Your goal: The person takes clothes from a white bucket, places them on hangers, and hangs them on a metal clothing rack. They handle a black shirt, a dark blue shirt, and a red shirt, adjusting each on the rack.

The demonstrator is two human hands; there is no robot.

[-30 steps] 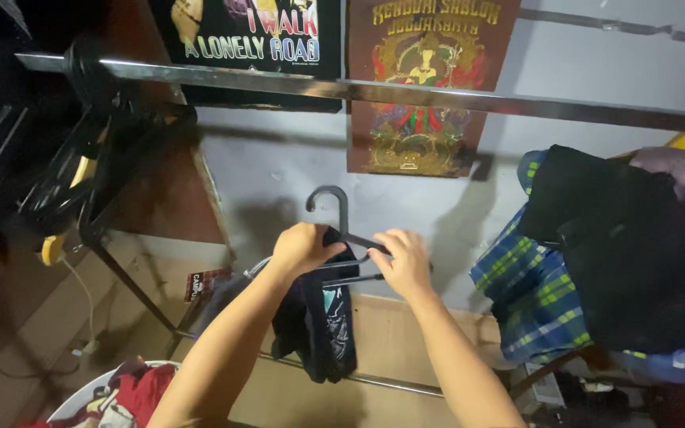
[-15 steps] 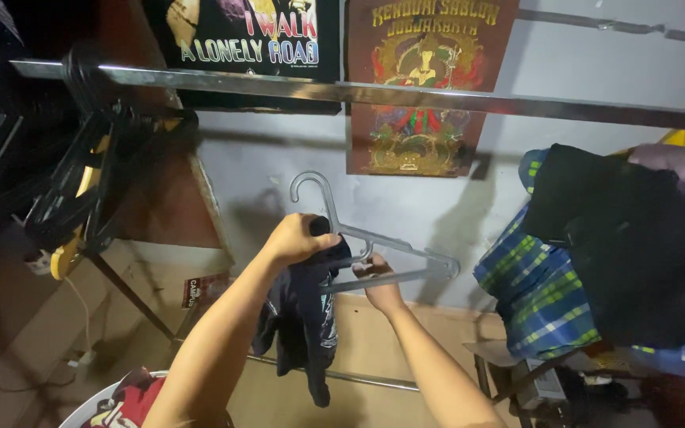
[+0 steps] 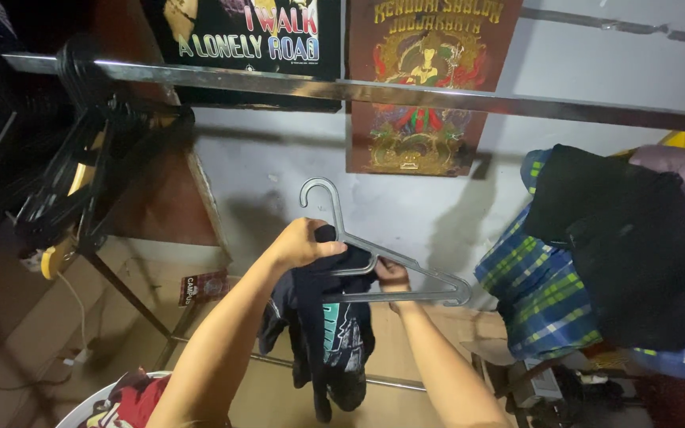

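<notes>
A thin grey plastic hanger (image 3: 374, 254) with a rounded hook is held in front of a pale wall, below a long metal rail (image 3: 406, 95). Its hook points up and slightly left; its long axis runs left to right, sloping down toward the right tip. The left hand (image 3: 301, 244) is clenched on the hanger's left shoulder together with the bunched collar of a dark T-shirt (image 3: 328, 325), a soft, limp cloth with a teal print that hangs down from that end. The right hand (image 3: 392, 274) pinches the hanger's lower bar near its middle. Half a second ago the shirt hung narrower and more bundled; now it has spread lower and wider over the hanger, and the right tip has dropped a little. A blue and green checked cloth (image 3: 537, 293) under a black garment (image 3: 620, 238) hangs at right.
</notes>
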